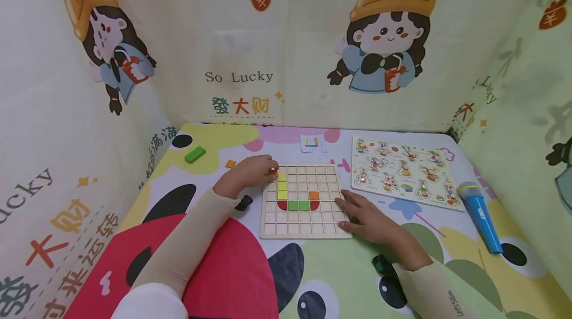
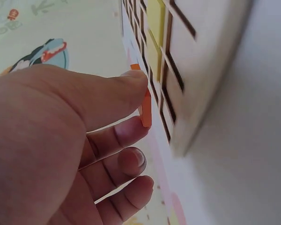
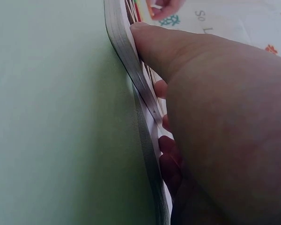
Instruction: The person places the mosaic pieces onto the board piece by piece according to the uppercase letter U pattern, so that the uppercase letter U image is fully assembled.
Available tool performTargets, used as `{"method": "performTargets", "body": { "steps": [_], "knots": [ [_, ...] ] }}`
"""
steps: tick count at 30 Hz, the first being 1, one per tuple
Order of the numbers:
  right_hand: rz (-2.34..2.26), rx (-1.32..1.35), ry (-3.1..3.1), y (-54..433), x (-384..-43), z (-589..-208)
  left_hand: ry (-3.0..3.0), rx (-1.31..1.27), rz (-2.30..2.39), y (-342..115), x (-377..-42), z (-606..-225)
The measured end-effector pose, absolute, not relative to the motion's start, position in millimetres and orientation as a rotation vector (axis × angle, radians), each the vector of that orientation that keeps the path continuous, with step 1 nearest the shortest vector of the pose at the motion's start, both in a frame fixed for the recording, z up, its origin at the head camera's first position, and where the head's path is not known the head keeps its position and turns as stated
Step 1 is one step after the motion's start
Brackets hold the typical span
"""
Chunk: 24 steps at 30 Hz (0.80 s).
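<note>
A wooden grid board (image 1: 299, 227) lies flat on the table. Yellow tiles (image 1: 282, 186) form a column near its left side. Below them runs a row of two red rounded tiles (image 1: 315, 205) with green square tiles (image 1: 298, 205) between, and one orange square tile (image 1: 314, 195) sits above the right red one. My left hand (image 1: 252, 172) pinches another orange tile (image 2: 146, 110) between thumb and index finger, over the board's upper left edge; its other fingers are loosely bent. My right hand (image 1: 368, 217) rests at the board's right edge, fingers spread, thumb touching it.
A small printed pattern card (image 1: 314, 143) lies behind the board. To the right are a picture puzzle board (image 1: 404, 172) and a blue toy microphone (image 1: 481, 217). At the left lie a green block (image 1: 195, 155) and a loose orange piece (image 1: 230, 163).
</note>
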State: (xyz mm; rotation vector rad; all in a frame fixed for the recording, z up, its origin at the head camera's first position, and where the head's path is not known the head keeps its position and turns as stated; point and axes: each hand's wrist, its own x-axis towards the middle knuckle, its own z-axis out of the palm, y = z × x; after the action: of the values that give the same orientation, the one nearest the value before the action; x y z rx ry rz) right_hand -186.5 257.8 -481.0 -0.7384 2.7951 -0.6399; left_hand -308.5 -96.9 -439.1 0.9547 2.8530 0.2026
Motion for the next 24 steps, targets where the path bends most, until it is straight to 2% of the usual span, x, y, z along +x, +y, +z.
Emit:
{"method": "performTargets", "body": {
  "steps": [12, 24],
  "knots": [
    [-0.644, -0.754, 2.809, 258.4, -187.6, -482.3, 2.828, 1.019, 0.21, -67.4, -307.5, -435.2],
    [-0.665, -0.772, 2.799, 258.1, -186.0, -481.4, 2.795, 1.19, 0.161, -40.6, -300.9, -433.7]
  ]
}}
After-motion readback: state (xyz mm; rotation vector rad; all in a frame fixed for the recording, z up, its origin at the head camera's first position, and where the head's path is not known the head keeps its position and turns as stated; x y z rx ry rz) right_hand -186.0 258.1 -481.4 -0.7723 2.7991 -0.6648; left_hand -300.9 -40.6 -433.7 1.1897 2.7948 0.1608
